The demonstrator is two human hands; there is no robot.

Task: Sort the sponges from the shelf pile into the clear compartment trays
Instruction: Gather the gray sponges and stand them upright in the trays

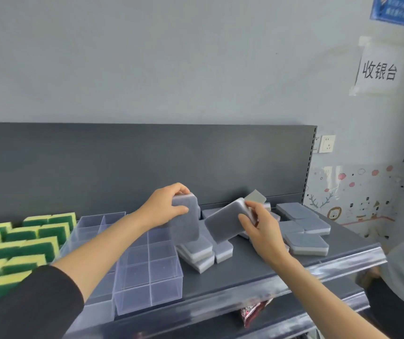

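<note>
Left hand (166, 204) grips upright sponge (186, 226); right hand (263, 231) grips slanted sponge (223, 223), rising rightward.

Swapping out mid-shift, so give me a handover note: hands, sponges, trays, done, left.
Left hand grips a grey sponge above the clear trays.
Right hand holds a second grey sponge above the pile on the shelf.
Done: green-yellow sponges stand in rows at far left.
Left: visible clear compartments hold nothing; both held sponges and the pile need sorting.
</note>
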